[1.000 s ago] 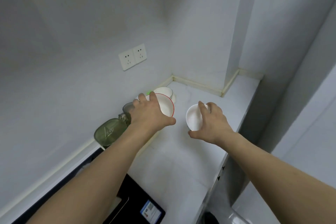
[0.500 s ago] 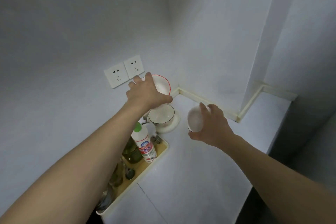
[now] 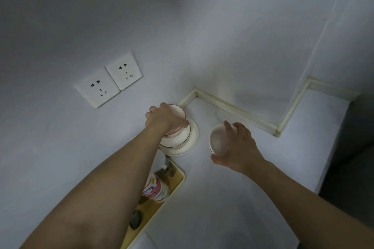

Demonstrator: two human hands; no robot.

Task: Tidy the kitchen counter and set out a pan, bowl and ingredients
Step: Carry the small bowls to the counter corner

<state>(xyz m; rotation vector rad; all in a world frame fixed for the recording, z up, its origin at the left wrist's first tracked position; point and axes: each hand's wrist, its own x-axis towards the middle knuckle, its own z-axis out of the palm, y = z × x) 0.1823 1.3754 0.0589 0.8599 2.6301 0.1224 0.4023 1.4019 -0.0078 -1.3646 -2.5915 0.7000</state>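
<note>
Just left of frame centre I see my left hand (image 3: 166,119) gripping a white ceramic bowl with a thin red rim (image 3: 178,114), fingers curled over its far edge; the hand covers most of it. That bowl sits in a wider white bowl with a dark rim line (image 3: 180,137), which rests on a cream round plate (image 3: 192,139) on the pale countertop (image 3: 222,198).

Just right of centre, my right hand (image 3: 236,145) grips a small plain white bowl (image 3: 217,141) tilted on its side; whether it touches the counter I cannot tell.

Lower left, my forearm hides much of a yellow-lined tray (image 3: 178,178). A white bottle with a red and blue label (image 3: 156,188) shows there; the dark items beside it are too dim to identify.
</note>
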